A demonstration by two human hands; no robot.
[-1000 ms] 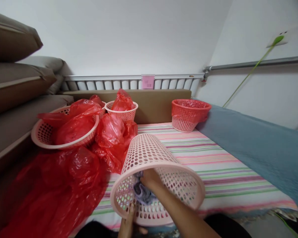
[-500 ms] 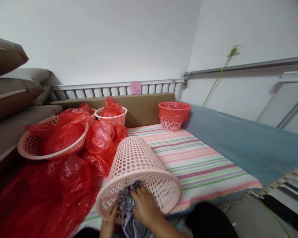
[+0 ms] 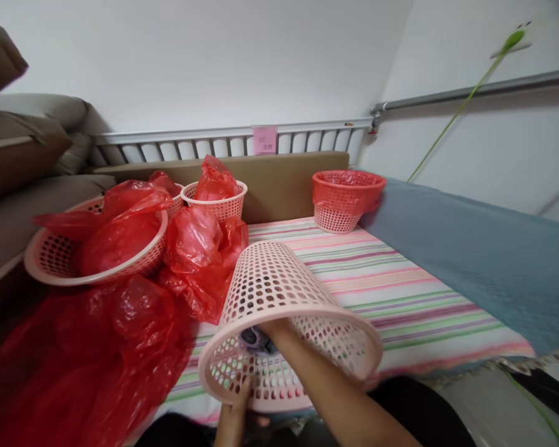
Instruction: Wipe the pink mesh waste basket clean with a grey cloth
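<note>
While the pink perforated basket (image 3: pixel 286 323) lies tipped on its side on the striped bed sheet (image 3: pixel 377 279), its mouth toward the person, the left hand (image 3: pixel 235 413) pinches its lower rim. The right hand (image 3: pixel 272 329) reaches deep inside, fingers closed on a dark crumpled cloth (image 3: pixel 254 338). Red plastic bags (image 3: pixel 121 323) and three other baskets wait nearby; the red basket (image 3: pixel 345 198) already looks lined.

Bedroom in a home. Bed with striped sheet (image 3: pixel 377 292) and blue blanket (image 3: pixel 470 254), metal rail headboard (image 3: pixel 223 146) against white walls, stacked cushions (image 3: pixel 23 149) at left. Plastic baskets (image 3: pixel 347 198) and red bags (image 3: pixel 121 230) strewn on the bed.
</note>
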